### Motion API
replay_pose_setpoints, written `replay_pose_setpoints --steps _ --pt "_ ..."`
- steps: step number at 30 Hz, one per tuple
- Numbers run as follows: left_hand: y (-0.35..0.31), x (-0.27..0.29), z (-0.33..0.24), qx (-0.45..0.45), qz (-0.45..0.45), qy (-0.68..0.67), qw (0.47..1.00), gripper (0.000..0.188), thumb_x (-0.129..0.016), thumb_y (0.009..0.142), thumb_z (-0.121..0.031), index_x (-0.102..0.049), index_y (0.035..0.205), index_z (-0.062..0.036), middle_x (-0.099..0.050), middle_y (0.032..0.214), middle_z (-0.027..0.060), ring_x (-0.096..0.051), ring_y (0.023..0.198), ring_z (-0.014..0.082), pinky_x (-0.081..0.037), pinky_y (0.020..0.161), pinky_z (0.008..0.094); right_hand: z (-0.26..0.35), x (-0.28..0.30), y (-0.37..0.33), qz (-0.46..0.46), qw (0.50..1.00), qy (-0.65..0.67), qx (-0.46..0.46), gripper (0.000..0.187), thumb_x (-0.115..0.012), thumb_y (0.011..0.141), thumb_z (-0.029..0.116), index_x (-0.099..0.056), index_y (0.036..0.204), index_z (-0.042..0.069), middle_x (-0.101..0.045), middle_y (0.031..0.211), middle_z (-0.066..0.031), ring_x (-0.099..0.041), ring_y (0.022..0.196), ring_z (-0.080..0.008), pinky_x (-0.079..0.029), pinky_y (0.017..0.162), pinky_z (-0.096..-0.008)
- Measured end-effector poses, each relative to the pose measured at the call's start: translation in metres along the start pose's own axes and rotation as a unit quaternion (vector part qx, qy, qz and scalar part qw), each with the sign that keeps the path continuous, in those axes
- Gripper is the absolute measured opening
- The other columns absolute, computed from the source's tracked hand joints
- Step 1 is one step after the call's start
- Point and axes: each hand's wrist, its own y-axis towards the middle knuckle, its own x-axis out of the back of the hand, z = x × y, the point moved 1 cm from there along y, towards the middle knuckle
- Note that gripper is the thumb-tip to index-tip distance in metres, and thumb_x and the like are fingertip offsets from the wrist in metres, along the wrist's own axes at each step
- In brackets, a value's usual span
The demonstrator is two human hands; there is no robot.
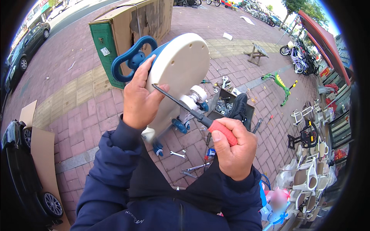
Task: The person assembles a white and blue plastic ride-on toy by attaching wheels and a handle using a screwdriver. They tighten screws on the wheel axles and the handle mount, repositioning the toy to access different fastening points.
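Note:
A child's ride-on car (pixel 185 61), with a cream underside and blue top edge, is tilted up in front of me. My left hand (pixel 142 94) is closed on its near left edge, below the blue steering wheel (pixel 135 59). My right hand (pixel 236 148) is wrapped round the red handle of a screwdriver (pixel 223 132). The screwdriver's shaft slants up and left across the underside, its tip at a hole by my left thumb. White wheels (pixel 194 97) stand out from the underside. Blue-and-white casters (pixel 179 125) are lower down, partly blurred.
A metal toolbox of hardware (pixel 224 106) sits beyond my right shoe (pixel 239 106). Wrenches (pixel 177 154) lie on the brick paving. A large cardboard box (pixel 133 23) stands ahead, a black toy car (pixel 23 173) at left. Several child seats (pixel 308 181) are piled at right.

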Motion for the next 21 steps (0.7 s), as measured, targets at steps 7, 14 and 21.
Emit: replay_pose_setpoints --steps 7,14,21 --pt "-0.002 0.0 0.0 0.005 -0.009 0.003 1.0 0.074 -0.079 0.083 -0.003 -0.055 0.153 0.0004 -0.069 0.141 0.019 -0.069 0.126 0.026 -0.05 0.11 0.0362 0.002 -0.003 -0.001 0.004 1.0 -0.015 -0.019 0.023 -0.078 0.091 0.008 -0.073 0.112 -0.002 -0.075 0.087 -0.0147 -0.072 0.069 -0.0218 -0.057 0.066 -0.031" --pt "-0.002 -0.003 0.002 0.002 -0.025 0.013 1.0 0.072 -0.079 0.084 -0.004 -0.056 0.152 0.0004 -0.069 0.141 0.0207 -0.069 0.126 0.0282 -0.051 0.11 0.0365 -0.002 -0.005 0.005 -0.034 0.977 -0.124 0.168 0.038 -0.088 0.086 0.014 -0.073 0.117 -0.001 -0.074 0.094 -0.0154 -0.072 0.075 -0.0335 -0.058 0.068 -0.0345" --pt "-0.003 -0.007 0.006 -0.013 -0.039 -0.002 0.999 0.072 -0.08 0.084 -0.003 -0.056 0.152 -0.0012 -0.07 0.14 0.0204 -0.07 0.125 0.0278 -0.053 0.108 0.0371 -0.003 -0.007 -0.005 -0.001 0.997 0.07 -0.039 0.039 -0.081 0.099 0.027 -0.071 0.12 -0.003 -0.071 0.083 -0.0081 -0.066 0.069 -0.0182 -0.052 0.062 -0.0297"
